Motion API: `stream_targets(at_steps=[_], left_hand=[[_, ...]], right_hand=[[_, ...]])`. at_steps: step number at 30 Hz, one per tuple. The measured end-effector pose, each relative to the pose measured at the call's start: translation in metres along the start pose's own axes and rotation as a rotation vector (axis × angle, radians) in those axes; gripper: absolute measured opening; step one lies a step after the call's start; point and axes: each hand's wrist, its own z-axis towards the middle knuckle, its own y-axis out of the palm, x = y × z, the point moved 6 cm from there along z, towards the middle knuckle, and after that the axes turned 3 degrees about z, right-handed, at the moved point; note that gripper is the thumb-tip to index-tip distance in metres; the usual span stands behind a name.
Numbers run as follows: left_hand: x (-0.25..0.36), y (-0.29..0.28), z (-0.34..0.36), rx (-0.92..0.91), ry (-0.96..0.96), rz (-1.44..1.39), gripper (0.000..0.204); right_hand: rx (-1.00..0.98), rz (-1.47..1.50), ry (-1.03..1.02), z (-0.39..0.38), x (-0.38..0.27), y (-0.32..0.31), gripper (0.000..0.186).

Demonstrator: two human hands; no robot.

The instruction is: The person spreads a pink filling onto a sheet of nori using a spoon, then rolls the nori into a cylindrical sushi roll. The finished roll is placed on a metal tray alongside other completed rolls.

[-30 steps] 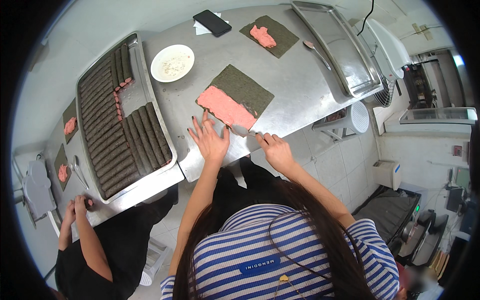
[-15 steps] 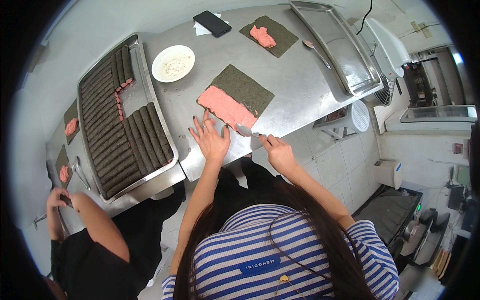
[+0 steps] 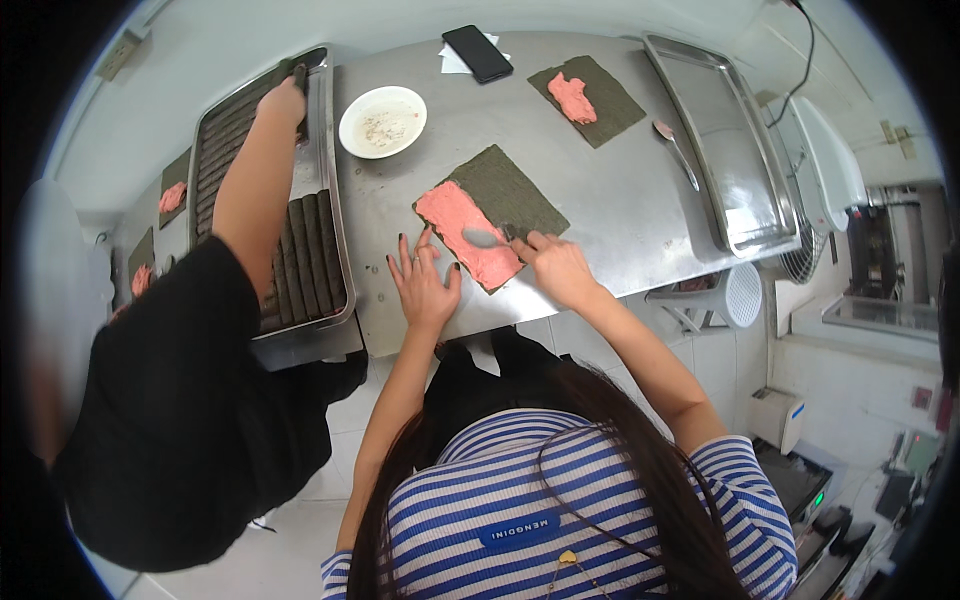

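A dark green seaweed sheet [image 3: 512, 190] lies at a slant on the steel table, its near-left half coated with pink paste [image 3: 452, 212]. My right hand [image 3: 556, 268] is closed around the handle of a spoon [image 3: 483, 238], whose bowl rests on the paste near the edge of the bare seaweed. Beside the sheet's left edge, my left hand [image 3: 427, 290] lies with fingers spread, fingertips at or close to the coated edge. Farther off, a second seaweed sheet [image 3: 610, 100] bears a lump of pink paste [image 3: 572, 97].
A co-worker's arm [image 3: 250, 195] crosses a tray [image 3: 340, 240] of seaweed rolls [image 3: 312, 250] at left. A white bowl [image 3: 383, 122], a phone [image 3: 478, 54] on paper, another spoon [image 3: 678, 157] and a metal tray [image 3: 708, 120] stand around the table [image 3: 620, 210]. A stool [image 3: 738, 296] is beneath.
My right hand has drawn the spoon from the paste's near end up to its border with the bare seaweed. The co-worker's arm has reached over the tray of rolls. The view has shifted.
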Motion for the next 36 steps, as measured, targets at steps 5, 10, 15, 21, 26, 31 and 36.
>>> stream_targets(at_steps=[5,10,15,21,26,31,36], left_hand=[[-0.002,-0.003,-0.001,-0.004,-0.032,0.016,0.033],[-0.005,-0.001,-0.004,0.009,-0.035,0.045,0.032],[-0.001,-0.002,-0.001,0.015,-0.030,0.064,0.034],[0.000,-0.001,-0.002,0.014,-0.044,0.050,0.032],[-0.001,-0.001,-0.001,0.038,-0.038,0.082,0.041],[-0.001,-0.002,0.000,0.022,-0.050,0.058,0.037],[-0.001,-0.002,-0.001,0.009,-0.054,0.042,0.030]], right_hand=[[-0.054,0.023,-0.234,-0.022,-0.005,-0.002,0.035],[-0.279,0.068,-0.385,-0.004,0.007,-0.032,0.033],[-0.210,0.018,-0.410,0.022,0.015,-0.024,0.033],[-0.231,-0.030,-0.512,-0.014,0.002,-0.010,0.029],[-0.296,0.061,-0.480,-0.016,0.000,-0.029,0.032],[-0.213,0.121,-0.328,-0.001,0.019,-0.039,0.037],[-0.189,0.134,-0.364,-0.001,0.019,-0.035,0.031]])
